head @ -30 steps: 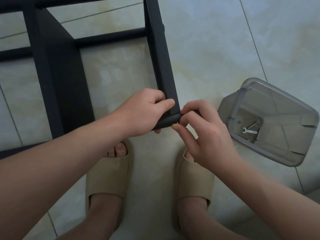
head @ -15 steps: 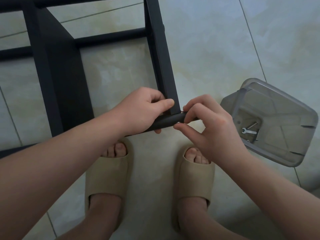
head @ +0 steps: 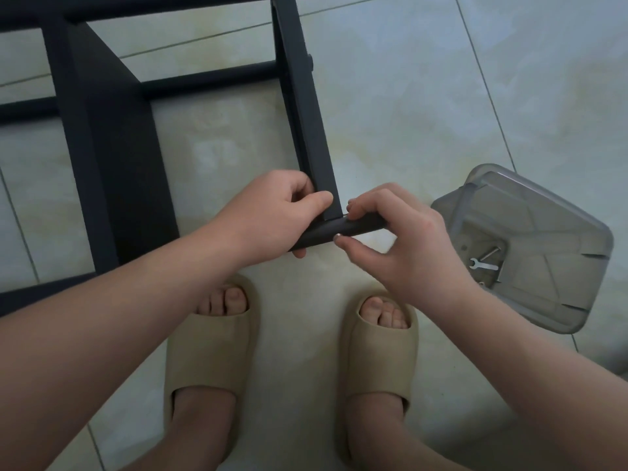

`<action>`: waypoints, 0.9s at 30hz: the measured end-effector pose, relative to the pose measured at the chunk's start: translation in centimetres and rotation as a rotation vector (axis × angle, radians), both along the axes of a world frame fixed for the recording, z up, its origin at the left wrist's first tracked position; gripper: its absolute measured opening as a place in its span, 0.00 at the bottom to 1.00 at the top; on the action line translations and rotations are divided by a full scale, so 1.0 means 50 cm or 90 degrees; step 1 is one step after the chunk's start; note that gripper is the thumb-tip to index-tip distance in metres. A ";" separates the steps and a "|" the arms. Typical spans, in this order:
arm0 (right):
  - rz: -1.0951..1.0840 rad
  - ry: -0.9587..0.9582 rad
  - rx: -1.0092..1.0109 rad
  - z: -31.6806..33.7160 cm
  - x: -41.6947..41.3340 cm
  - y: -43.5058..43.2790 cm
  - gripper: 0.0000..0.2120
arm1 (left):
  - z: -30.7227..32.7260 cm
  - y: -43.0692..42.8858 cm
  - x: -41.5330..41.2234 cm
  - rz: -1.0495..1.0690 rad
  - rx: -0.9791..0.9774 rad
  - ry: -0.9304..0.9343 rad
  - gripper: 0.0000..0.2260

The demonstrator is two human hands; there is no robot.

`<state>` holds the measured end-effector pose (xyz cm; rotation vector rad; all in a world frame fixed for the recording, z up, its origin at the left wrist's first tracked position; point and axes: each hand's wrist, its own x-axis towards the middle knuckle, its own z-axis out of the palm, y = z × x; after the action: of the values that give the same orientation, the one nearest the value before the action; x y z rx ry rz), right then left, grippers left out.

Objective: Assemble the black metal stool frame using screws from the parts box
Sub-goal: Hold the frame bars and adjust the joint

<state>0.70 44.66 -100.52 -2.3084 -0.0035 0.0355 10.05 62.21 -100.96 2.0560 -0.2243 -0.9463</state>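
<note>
The black metal stool frame (head: 112,158) stands on the tiled floor, one flat leg (head: 306,107) running down toward me. A round black crossbar (head: 336,231) meets that leg's near end. My left hand (head: 272,215) grips the crossbar at the joint, its thumb pressed on the leg. My right hand (head: 390,239) pinches the bar's right end between fingers and thumb, and something small and pale shows at the thumb tip. The clear parts box (head: 530,253) lies to the right, with a small wrench (head: 482,265) and a screw (head: 491,251) inside.
My two feet in beige slippers (head: 210,351) (head: 377,355) stand just below the joint. A wide black panel of the frame (head: 119,171) rises on the left. Pale floor tiles surround everything.
My right hand has shifted its fingers along the crossbar's end, with the thumb now under the bar. The left hand keeps its grip. The view has tilted slightly.
</note>
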 end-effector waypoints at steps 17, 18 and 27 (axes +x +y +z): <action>-0.156 0.072 -0.207 0.034 -0.197 -0.199 0.18 | 0.112 -0.138 -0.083 -0.317 -0.004 -0.541 0.10; -0.178 0.097 -0.214 0.026 -0.206 -0.216 0.18 | 0.110 -0.156 -0.092 -0.377 0.016 -0.545 0.12; -0.237 0.474 -0.311 -0.049 -0.157 -0.372 0.16 | 0.020 -0.298 -0.127 -0.787 0.146 -0.622 0.15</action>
<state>-7.13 26.05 -102.98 -2.5909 0.8948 0.7705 3.71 47.33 -99.94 2.3619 -2.1373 -0.4732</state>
